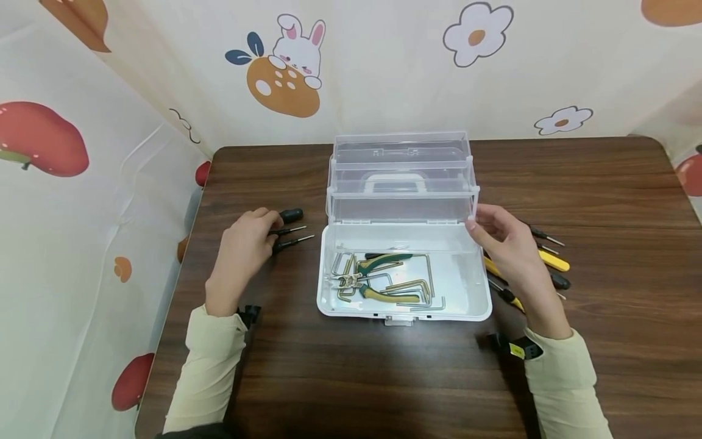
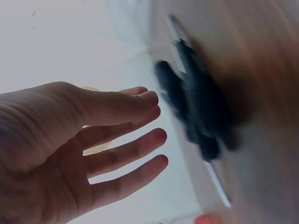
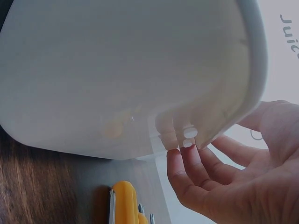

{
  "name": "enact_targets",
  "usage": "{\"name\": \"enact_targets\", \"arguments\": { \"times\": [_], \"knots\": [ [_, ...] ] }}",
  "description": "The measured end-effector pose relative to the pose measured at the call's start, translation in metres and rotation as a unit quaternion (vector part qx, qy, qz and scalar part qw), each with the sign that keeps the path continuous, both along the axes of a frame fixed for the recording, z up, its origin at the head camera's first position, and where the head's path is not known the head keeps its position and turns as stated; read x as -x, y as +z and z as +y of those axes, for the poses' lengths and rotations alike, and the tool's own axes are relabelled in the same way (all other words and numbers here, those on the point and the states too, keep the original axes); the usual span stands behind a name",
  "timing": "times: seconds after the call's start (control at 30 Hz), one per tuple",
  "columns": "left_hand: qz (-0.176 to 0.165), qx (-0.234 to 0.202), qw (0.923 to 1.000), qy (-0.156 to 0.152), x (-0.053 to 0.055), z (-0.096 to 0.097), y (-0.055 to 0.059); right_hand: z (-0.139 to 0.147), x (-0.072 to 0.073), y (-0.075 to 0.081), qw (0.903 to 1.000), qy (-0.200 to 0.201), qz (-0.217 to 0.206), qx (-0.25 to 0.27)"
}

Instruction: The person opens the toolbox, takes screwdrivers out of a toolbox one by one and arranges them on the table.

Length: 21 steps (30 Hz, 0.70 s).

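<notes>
A white toolbox [image 1: 403, 317] stands with its clear lid and trays [image 1: 403, 177] raised at the back. Inside are pliers [image 1: 384, 297] with green and yellow grips and several hex keys [image 1: 433, 274]. My right hand [image 1: 507, 241] holds the box's right side near the hinge corner, fingertips on the outer wall and thumb over the rim in the right wrist view. On the left, my left hand [image 1: 247, 244] hovers at several black-handled screwdrivers [image 2: 201, 93]. Its fingers are extended and apart from the handles in the left wrist view.
Right of the box, partly behind my right hand, lie several yellow and black tools [image 1: 554, 261], some with thin metal shafts. The brown wooden table [image 1: 329, 378] meets a patterned sheet [image 1: 384, 73] at the back and left.
</notes>
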<state>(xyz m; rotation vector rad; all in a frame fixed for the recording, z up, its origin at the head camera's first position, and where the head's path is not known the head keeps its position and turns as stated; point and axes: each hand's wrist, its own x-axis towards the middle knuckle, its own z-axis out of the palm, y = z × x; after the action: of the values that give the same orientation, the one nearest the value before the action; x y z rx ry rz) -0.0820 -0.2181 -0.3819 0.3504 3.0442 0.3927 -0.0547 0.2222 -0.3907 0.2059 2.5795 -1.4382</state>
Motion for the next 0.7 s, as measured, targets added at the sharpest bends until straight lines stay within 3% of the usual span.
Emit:
{"name": "enact_targets", "arguments": {
  "times": [0.27, 0.43, 0.57, 0.7],
  "knots": [
    [0.044, -0.043, 0.9975, -0.036, -0.027, 0.030, 0.035, 0.000, 0.000, 0.000, 1.0000, -0.001, 0.005, 0.001],
    [0.072, -0.046, 0.9934, -0.076, -0.045, 0.050, 0.049, 0.000, 0.001, 0.001, 1.0000, -0.002, 0.000, -0.001],
    [0.077, -0.050, 0.9898, -0.109, -0.057, 0.066, 0.054, -0.001, 0.001, 0.001, 1.0000, -0.004, -0.002, 0.000],
    [0.070, -0.061, 0.9888, -0.117, -0.062, 0.078, 0.049, -0.001, 0.002, 0.002, 1.0000, -0.004, -0.003, 0.000]
  ]
}}
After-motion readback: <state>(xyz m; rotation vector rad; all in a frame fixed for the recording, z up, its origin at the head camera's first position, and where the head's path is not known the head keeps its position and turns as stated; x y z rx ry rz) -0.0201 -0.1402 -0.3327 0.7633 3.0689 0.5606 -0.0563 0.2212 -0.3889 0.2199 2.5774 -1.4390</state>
